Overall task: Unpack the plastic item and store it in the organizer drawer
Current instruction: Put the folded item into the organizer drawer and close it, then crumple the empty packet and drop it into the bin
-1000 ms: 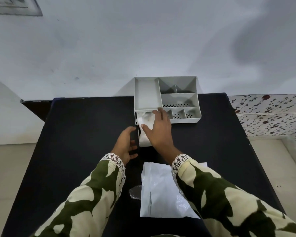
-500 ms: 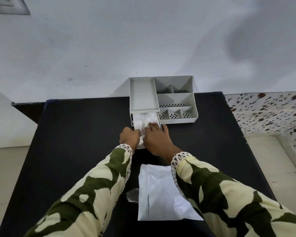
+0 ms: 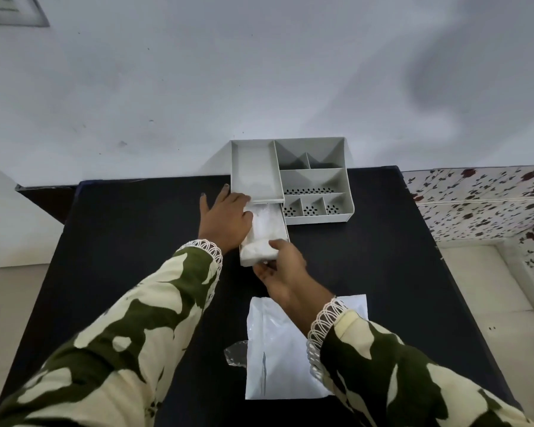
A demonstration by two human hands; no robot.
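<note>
While the left hand (image 3: pixel 227 218) has shifted to brace the organizer (image 3: pixel 313 180), fingers spread, the right hand (image 3: pixel 282 266) pinches the drawer (image 3: pixel 264 238) front; the plastic item (image 3: pixel 264 229) lies inside, by the table's (image 3: pixel 136 241) far edge, ready for closing.

Grey organizer (image 3: pixel 313 177) at far edge of black table (image 3: pixel 136 241), drawer (image 3: pixel 285 229) pulled out toward person, white plastic item (image 3: pixel 264 232) inside. Left hand (image 3: pixel 225 221) braces organizer's left side, fingers spread. Right hand (image 3: pixel 282 269) touches drawer front. White packaging bag (image 3: pixel 278 359) nearer than organizer, flat.
</note>
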